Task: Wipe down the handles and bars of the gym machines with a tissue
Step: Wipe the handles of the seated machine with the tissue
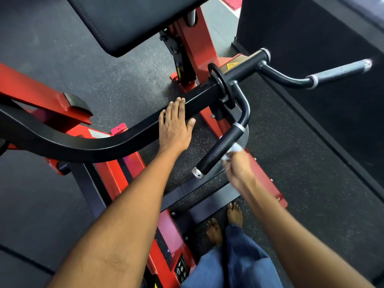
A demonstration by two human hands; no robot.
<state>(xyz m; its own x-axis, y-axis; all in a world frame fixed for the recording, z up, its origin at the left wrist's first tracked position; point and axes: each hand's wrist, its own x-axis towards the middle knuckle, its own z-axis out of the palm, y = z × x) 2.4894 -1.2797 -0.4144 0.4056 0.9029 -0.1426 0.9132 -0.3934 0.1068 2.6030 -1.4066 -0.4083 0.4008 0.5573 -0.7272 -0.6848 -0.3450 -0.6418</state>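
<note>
White crumpled tissue sits bunched in the right hand, whose curled fingers press it against the right side of the black foam-covered handle, about midway along the grip. The hand is slightly blurred. The left hand lies flat, fingers straight and relaxed, on the curved black steel bar of the red-framed gym machine. Bare feet stand on the speckled black rubber floor below.

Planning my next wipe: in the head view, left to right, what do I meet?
Flat left hand on the curved black bar → black foam-grip handle → right hand pinching the white tissue → far grey knurled handle.
</note>
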